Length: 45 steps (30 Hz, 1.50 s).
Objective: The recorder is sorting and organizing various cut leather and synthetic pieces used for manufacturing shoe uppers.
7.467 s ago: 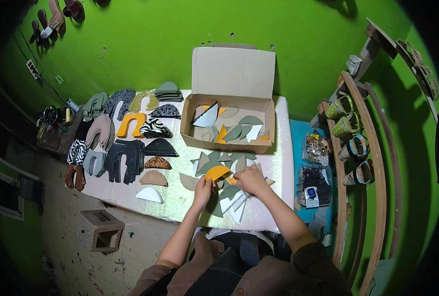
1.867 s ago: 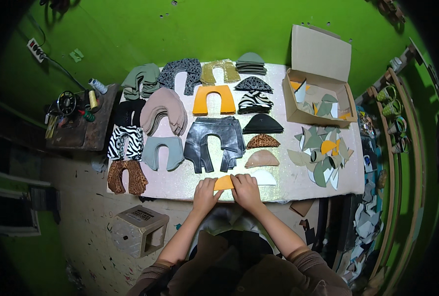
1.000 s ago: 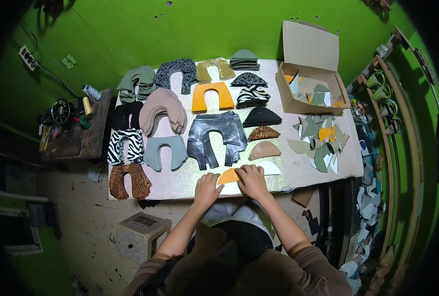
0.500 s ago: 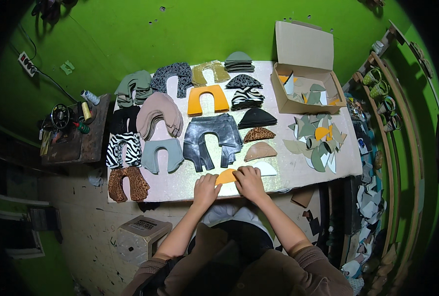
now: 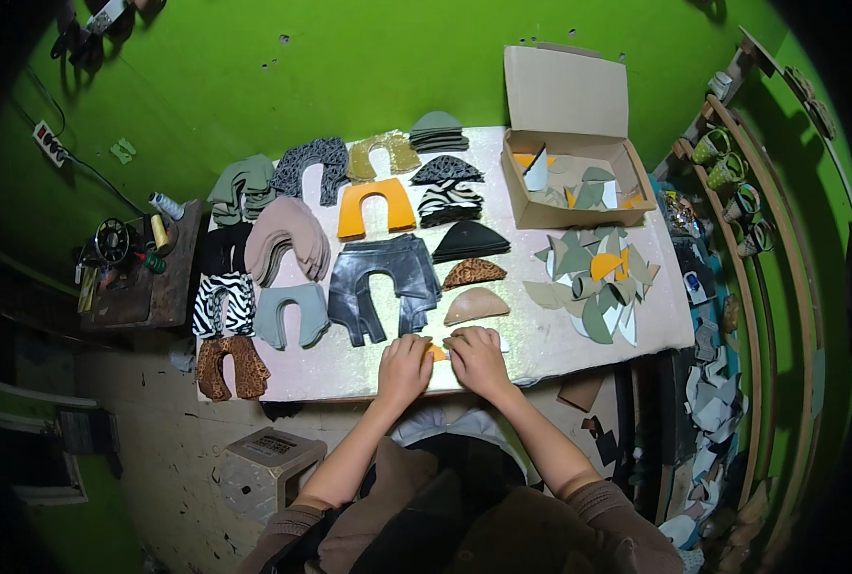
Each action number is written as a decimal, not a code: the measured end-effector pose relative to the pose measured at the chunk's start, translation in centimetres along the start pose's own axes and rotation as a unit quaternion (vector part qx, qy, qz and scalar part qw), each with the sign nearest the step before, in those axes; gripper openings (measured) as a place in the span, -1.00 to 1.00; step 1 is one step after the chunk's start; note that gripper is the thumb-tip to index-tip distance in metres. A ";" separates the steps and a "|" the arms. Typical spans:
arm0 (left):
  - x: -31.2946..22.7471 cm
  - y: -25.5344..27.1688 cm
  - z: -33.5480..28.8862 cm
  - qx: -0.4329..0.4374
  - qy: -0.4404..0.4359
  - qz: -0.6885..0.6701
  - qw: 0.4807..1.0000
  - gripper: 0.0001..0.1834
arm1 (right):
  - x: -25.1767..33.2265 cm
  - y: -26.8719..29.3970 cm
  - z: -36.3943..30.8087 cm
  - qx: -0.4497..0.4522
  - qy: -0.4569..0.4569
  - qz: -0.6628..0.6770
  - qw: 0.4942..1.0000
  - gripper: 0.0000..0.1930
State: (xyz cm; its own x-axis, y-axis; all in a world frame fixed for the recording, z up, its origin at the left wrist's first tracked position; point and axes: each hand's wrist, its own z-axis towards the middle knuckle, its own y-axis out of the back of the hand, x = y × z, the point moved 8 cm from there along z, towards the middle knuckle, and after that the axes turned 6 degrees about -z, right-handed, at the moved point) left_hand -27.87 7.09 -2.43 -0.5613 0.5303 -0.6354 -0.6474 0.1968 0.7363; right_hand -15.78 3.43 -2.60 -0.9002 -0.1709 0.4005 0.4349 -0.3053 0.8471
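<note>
An orange half-moon piece (image 5: 436, 353) lies at the table's front edge, mostly covered by my hands. My left hand (image 5: 406, 370) closes over its left end, and my right hand (image 5: 476, 362) closes over the right end. Fingertips of both are bent down onto it. Just past my right hand shows a sliver of a white half-moon piece (image 5: 505, 344). Behind, in a column, lie a tan half-moon (image 5: 476, 305), a leopard-print one (image 5: 475, 274) and a black stack (image 5: 471, 241). A stack of shiny black arch-shaped pieces (image 5: 346, 292) sits to the left.
More arch-shaped stacks, including zebra print (image 5: 223, 304) and pink (image 5: 287, 234), fill the table's left side. At right are a loose scrap pile (image 5: 593, 316) and an open cardboard box (image 5: 579, 212). A sewing machine (image 5: 115, 239) stands left; a stool (image 5: 271, 454) is below.
My hands have drawn closer together and cover more of the orange piece. The white piece is now largely hidden by my right hand. The whole view has shifted slightly.
</note>
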 end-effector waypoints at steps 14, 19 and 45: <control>-13.9 -13.4 11.5 0.037 -0.037 -0.057 0.997 -0.76 | -21.2 13.1 0.5 -0.013 -0.032 -0.091 0.995 -0.72; -16.6 -16.9 14.7 0.037 -0.032 -0.064 0.997 -0.77 | -29.6 14.8 1.6 0.032 -0.038 -0.152 0.987 -0.65; -13.3 -24.6 15.3 0.049 0.297 -0.507 0.807 -0.71 | -36.9 15.4 0.1 0.119 -0.162 -0.036 0.979 -0.58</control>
State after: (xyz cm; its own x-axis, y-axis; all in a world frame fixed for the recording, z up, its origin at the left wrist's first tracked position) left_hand 3.34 7.79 -8.53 0.0653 -0.4293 -0.9008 -0.9018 0.3611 -0.2374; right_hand 24.10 5.13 -4.32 -0.9047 0.1612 0.3945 0.3879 -0.0718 0.9189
